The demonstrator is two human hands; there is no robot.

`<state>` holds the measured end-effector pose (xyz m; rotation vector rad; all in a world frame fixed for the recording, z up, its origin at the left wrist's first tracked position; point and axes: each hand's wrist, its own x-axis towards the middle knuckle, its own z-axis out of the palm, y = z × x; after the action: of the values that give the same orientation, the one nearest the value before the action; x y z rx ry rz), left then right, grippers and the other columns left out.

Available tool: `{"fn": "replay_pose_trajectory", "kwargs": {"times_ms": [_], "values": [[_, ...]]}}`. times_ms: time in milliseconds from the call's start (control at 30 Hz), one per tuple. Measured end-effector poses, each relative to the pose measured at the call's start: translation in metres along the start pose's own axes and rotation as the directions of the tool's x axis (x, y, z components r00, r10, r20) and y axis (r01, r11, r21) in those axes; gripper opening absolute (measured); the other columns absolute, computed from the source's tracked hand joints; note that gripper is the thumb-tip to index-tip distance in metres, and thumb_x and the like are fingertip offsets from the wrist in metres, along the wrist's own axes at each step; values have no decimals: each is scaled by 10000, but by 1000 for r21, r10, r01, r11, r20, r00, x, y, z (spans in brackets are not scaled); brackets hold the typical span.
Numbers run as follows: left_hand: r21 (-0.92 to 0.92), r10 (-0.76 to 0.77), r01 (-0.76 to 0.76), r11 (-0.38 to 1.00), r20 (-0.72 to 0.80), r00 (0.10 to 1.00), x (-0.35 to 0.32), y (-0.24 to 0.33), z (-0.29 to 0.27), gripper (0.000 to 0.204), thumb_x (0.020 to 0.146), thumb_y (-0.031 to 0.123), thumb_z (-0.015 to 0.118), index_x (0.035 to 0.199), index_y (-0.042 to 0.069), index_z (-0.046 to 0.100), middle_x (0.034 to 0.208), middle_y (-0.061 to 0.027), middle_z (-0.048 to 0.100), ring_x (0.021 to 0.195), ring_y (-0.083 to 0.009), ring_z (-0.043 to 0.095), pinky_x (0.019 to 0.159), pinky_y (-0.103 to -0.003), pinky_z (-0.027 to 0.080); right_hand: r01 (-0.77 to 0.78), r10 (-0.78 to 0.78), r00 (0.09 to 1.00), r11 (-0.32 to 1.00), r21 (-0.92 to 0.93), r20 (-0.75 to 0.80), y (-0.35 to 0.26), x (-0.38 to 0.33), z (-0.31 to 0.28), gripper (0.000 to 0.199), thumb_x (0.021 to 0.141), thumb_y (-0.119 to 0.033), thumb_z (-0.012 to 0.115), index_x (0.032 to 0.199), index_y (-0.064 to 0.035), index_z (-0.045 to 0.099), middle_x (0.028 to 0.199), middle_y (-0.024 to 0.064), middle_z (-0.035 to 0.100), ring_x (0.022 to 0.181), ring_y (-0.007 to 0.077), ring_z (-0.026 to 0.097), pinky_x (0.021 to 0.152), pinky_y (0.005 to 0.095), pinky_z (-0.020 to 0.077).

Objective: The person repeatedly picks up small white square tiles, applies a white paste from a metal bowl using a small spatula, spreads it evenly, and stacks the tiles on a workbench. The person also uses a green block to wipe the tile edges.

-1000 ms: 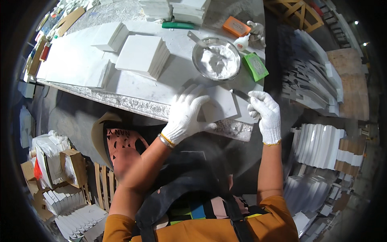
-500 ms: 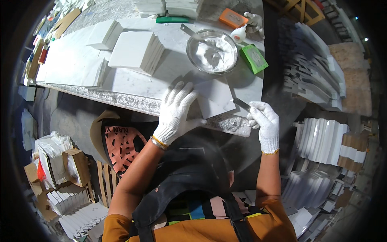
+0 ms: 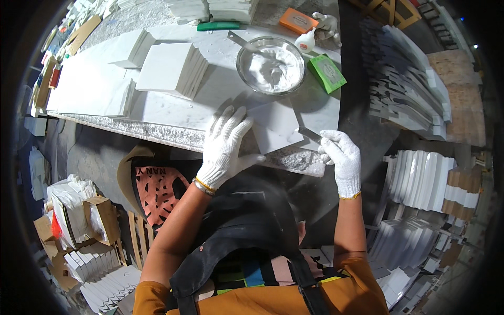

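My left hand, in a white knit glove, lies at the left side of a square white tile, fingers stretched out and thumb pointing at the tile's near corner. The tile rests on a pale stone slab at its near edge. At the tile's right edge, my gloved right hand pinches a putty knife, its blade end against or just over that edge. Beyond the tile stands a metal bowl of white paste, with another flat metal tool leaning in it.
Right of the bowl are a green box, a white squeeze bottle, an orange box and a crumpled glove. Tile stacks stand left. Stacked white pieces line the right side; cardboard boxes sit lower left.
The whole view has shifted slightly. Both hands, the putty knife and the tile keep nearly the same places relative to one another.
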<state>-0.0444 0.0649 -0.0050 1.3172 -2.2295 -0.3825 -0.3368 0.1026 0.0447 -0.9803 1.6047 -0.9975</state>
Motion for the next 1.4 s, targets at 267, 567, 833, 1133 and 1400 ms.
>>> {"fn": "replay_pose_trajectory", "kwargs": {"times_ms": [267, 567, 833, 1133, 1400], "values": [[-9, 9, -9, 1000, -9, 1000, 0, 0, -1, 859, 577, 328, 919, 1311, 63, 561, 1459, -195, 500, 1392, -406, 421, 1164, -542, 306, 44, -44, 999, 999, -16, -7, 4, -1, 3, 210, 951, -74, 669, 1150, -23, 709, 887, 31, 715, 704, 40, 618, 621, 190, 477], [-1, 1, -1, 1000, 3, 1000, 0, 0, -1, 883, 584, 384, 917, 1333, 79, 563, 1474, -189, 491, 1395, -406, 418, 1161, -545, 308, 511, -543, 839, 752, -416, 50, 13, 2, 4, 208, 914, 1, 675, 1111, -11, 741, 951, 63, 733, 767, 106, 666, 682, 242, 510], [67, 46, -46, 997, 0, 999, 0, 1, -3, 780, 713, 578, 791, 1366, 192, 610, 1538, -198, 427, 1405, -422, 406, 1164, -560, 290, 510, -544, 813, 493, -705, 207, -1, -6, 7, 254, 847, -141, 758, 1101, -155, 751, 865, 83, 710, 751, 270, 697, 674, 358, 561], [64, 36, -36, 997, 1, 999, 0, 2, -2, 762, 692, 544, 815, 1346, 201, 629, 1544, -173, 434, 1414, -410, 401, 1167, -553, 290, 532, -515, 811, 450, -717, 279, -22, -12, 11, 289, 832, -96, 741, 1118, -130, 751, 857, 98, 688, 721, 272, 682, 646, 357, 539], [45, 39, -39, 998, -5, 999, 1, 2, -2, 768, 669, 514, 836, 1343, 207, 631, 1544, -163, 439, 1418, -406, 401, 1168, -550, 289, 557, -535, 779, 353, -752, 327, -16, -15, 5, 273, 823, -159, 745, 1095, -173, 761, 774, 65, 643, 659, 260, 653, 609, 366, 538]]}}
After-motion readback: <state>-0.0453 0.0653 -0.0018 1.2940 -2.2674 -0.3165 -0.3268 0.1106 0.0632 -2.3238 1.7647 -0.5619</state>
